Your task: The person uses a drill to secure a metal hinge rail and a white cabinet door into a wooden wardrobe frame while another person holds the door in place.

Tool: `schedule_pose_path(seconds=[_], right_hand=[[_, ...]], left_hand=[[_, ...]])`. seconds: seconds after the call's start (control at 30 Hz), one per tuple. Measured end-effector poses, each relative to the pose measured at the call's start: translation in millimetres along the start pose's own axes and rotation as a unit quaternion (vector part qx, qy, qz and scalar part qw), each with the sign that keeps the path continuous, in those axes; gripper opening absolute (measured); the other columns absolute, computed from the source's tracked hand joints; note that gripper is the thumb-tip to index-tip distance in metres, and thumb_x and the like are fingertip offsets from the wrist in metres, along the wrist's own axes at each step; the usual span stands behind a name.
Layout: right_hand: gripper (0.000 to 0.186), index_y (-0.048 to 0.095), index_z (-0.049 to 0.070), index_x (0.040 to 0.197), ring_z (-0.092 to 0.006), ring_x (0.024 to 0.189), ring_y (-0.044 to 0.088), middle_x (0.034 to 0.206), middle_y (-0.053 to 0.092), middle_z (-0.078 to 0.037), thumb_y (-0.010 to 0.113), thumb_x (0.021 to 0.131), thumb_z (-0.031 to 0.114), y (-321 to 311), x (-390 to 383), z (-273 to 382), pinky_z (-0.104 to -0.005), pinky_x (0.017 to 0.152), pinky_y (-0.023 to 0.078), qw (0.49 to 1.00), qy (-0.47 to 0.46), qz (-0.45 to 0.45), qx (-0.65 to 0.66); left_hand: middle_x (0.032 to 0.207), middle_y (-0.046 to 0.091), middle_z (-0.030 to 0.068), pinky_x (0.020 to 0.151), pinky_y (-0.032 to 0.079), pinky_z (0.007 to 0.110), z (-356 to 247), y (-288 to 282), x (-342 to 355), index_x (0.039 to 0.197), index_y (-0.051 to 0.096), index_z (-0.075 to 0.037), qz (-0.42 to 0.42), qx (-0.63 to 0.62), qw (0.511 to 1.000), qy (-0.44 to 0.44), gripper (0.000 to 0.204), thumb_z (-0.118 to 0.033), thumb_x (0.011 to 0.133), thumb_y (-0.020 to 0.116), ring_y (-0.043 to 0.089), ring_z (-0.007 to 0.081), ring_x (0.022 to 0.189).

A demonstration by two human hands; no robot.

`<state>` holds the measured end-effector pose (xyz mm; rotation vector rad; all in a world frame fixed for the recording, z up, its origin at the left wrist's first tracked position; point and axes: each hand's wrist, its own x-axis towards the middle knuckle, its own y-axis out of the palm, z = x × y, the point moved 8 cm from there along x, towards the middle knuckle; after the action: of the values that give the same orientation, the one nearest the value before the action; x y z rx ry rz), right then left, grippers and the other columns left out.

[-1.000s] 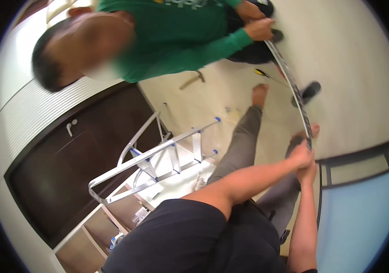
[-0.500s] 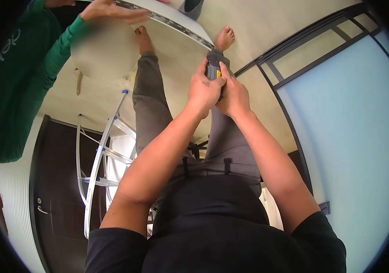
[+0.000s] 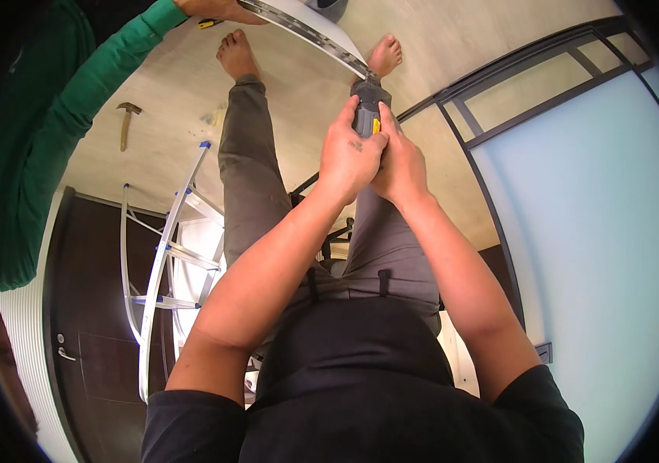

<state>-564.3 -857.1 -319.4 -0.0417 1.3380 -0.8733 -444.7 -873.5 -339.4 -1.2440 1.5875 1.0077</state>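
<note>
our left fingers (image 3: 349,112) and right fingers (image 3: 388,119) are closed around a grey tool (image 3: 367,116). just beyond them, its nose is at the end of a pale panel (image 3: 317,35); farther off, a co-worker's hand (image 3: 224,9) is beside it. well left of our fingers lies a hammer (image 3: 126,127).

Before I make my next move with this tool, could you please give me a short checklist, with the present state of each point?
1. Left grip and right grip both on the grey tool: ok.
2. Co-worker's hand on the long strip: ok.
3. Tool's front end touching the strip: cannot tell; they meet in the view, but contact is unclear.
4. Bare right foot well away from the strip's near end: not ok, it appears right beside it.
5. Hammer away from both feet: ok, it lies on the floor to the left.
6. Tool switched off: cannot tell.
</note>
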Motion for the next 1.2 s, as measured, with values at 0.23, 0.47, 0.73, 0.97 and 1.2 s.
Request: schedule_pose_path(seconds=[0.23,0.47,0.73,0.97,1.2], right_hand=[[0.097,0.029,0.003,0.166,-0.0457,0.095,0.076,0.111,0.074,-0.026,0.079,0.085,0.017,2.1,1.8,-2.4,-0.054,0.076,0.061,1.0,-0.015,-0.013,0.005],[0.106,0.025,0.0,0.169,-0.0446,0.106,0.075,0.152,0.061,-0.026,0.083,0.082,0.016,4.7,4.4,-5.2,-0.0506,0.081,0.061,0.999,0.018,0.029,0.011],[0.099,0.025,0.001,0.167,-0.0452,0.094,0.076,0.113,0.074,-0.025,0.079,0.086,0.017,0.4,4.9,-1.4,-0.054,0.075,0.061,1.0,-0.011,-0.004,0.008],[0.099,0.025,0.001,0.167,-0.0447,0.095,0.076,0.114,0.075,-0.024,0.079,0.085,0.016,-3.8,5.6,1.0,-0.0534,0.076,0.061,1.0,-0.007,0.0,0.01],[0.105,0.024,0.003,0.17,-0.047,0.094,0.075,0.125,0.074,-0.026,0.081,0.083,0.016,-1.9,4.7,-1.4,-0.0525,0.076,0.06,0.999,0.016,0.03,0.01]], left_hand=[[0.14,0.067,0.0265,0.104,0.054,0.034,-4.7,-0.4,0.4,0.162,0.041,0.011,-0.002,0.014,1.0,0.014,0.085,-0.01,0.088,0.076,0.07,0.027,0.12],[0.134,0.069,0.0253,0.101,0.055,0.034,-0.7,1.1,3.9,0.163,0.04,0.011,-0.006,0.01,1.0,0.011,0.084,-0.01,0.089,0.075,0.07,0.0259,0.114],[0.134,0.069,0.0262,0.1,0.055,0.035,-3.7,-0.8,4.6,0.163,0.041,0.01,-0.013,0.037,0.999,0.024,0.085,-0.01,0.088,0.076,0.071,0.0258,0.114],[0.139,0.067,0.027,0.103,0.055,0.036,-5.7,0.4,5.2,0.163,0.041,0.01,-0.012,0.025,1.0,0.013,0.085,-0.009,0.088,0.075,0.07,0.0274,0.119],[0.138,0.067,0.0263,0.103,0.055,0.036,-4.9,0.0,4.7,0.162,0.041,0.01,-0.014,0.026,0.999,0.022,0.084,-0.008,0.088,0.075,0.069,0.0267,0.12]])
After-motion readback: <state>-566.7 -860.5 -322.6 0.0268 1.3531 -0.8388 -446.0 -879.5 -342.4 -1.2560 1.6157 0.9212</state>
